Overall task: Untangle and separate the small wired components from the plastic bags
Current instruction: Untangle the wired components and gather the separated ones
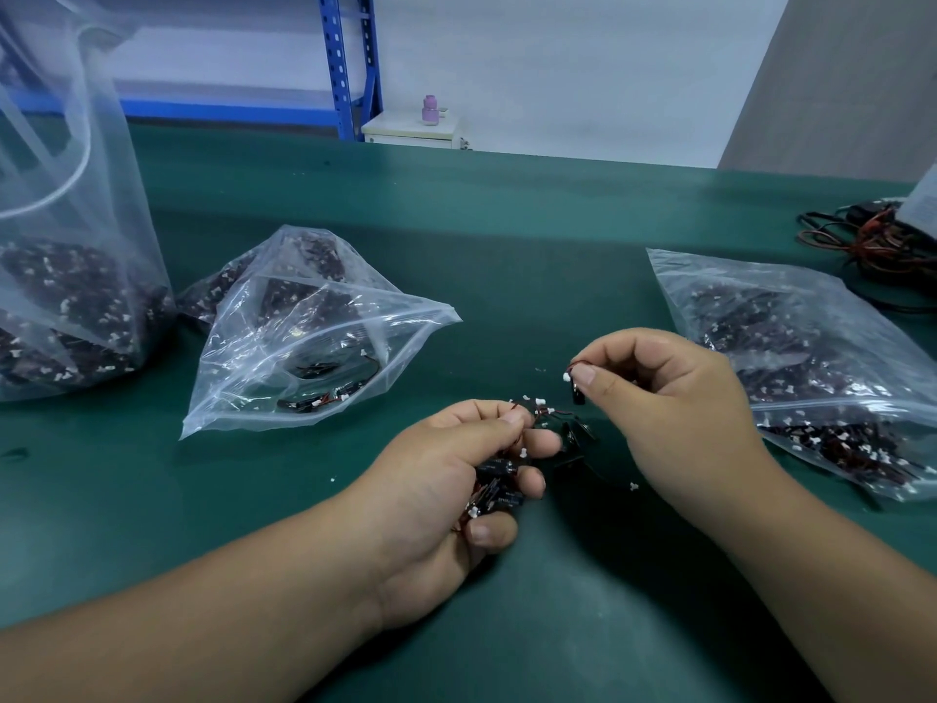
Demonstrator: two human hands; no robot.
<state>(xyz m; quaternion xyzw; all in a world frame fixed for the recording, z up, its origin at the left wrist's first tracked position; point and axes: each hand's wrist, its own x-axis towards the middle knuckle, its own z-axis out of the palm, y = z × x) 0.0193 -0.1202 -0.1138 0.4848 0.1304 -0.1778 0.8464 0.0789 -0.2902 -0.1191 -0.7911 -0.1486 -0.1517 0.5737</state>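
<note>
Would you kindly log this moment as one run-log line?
left hand: grips tangled bunch | right hand: pinches one part | stage: untangling

Two hands and forearms are shown, bare from the fingertips to the frame's edge. The left hand [446,489] is broad, with short, rounded fingers; one fingernail [479,532] is seen on it, trimmed short and pale. The right hand [674,393] is built alike, and a nail [588,376] on it is likewise cut close and squarish. The left forearm [228,601] and right forearm [836,550] are smooth and full.
</note>
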